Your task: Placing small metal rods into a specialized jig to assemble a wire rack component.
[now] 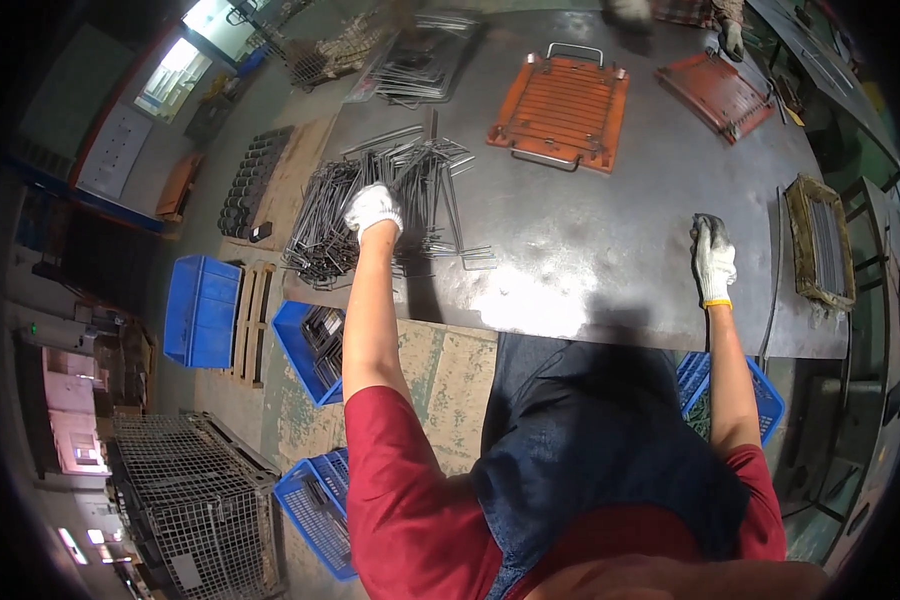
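Head view: left hand grips bent wire rods, arm outstretched.

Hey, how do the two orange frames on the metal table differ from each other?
The nearer orange frame lies flat toward the middle of the metal table, with bare metal handles showing at two sides. The farther orange frame sits tilted near the back right, beside another person's gloved hand, and looks smaller in this view; no such handles show on it. Both are orange, rectangular and ribbed with parallel bars.
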